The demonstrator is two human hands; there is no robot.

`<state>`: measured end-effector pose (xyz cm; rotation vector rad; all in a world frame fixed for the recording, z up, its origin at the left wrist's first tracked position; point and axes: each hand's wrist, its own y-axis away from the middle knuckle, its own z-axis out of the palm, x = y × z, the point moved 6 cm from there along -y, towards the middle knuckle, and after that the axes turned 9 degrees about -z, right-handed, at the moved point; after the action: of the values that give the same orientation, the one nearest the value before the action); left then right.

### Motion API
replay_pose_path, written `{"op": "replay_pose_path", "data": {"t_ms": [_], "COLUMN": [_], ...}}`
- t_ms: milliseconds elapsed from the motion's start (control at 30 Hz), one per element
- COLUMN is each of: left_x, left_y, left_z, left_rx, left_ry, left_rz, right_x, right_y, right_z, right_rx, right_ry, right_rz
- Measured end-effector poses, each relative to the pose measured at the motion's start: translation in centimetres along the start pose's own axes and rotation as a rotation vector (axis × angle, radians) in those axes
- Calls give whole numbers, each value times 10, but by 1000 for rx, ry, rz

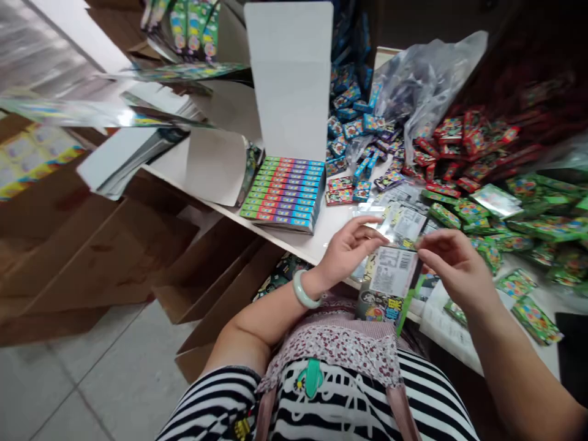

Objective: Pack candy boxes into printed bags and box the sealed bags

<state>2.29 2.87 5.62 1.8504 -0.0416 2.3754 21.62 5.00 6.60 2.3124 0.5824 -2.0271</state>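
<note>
A printed package (390, 272) with a white label panel, a barcode and colourful lettering hangs upright in front of my apron. My left hand (351, 248), with a pale bangle on the wrist, pinches its upper left corner. Fingers of my right hand (454, 266) are closed at the upper right corner. A narrow green strip shows along the package's right edge. Just beyond, similar printed packaging (404, 220) lies on the table under clear film. To the left stands a white-lidded display box (316, 223), its lid up, filled with rows of small green, red, purple and blue packets.
Heaps of small blue boxes (346, 128), red boxes (459, 147) and green boxes (546, 214) cover the table's back and right. A clear plastic bag (427, 86) lies among them. Folded cartons (215, 162) and brown cardboard boxes (87, 245) are at left.
</note>
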Motion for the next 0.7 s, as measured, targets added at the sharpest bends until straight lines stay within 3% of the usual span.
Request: {"op": "replay_pose_path", "data": {"t_ms": [100,300,533,700], "left_x": [4,18,19,22], "left_y": [-3,-7,-21,-24], "left_z": [1,5,11,15], "left_rx": [-18,-63,-98,-118], "left_ry": [-31,-201,-114,-132], "left_rz": [-16,126,-108,-125], "right_x": [-2,-21,-27,-20], "right_y": [-1,2,-16,-21], "right_z": [0,-2,0,4], "right_rx": [-9,-107,-169,-214], "right_ry": [-33,125,22,-2], "right_rz": [42,-93,24,139]}}
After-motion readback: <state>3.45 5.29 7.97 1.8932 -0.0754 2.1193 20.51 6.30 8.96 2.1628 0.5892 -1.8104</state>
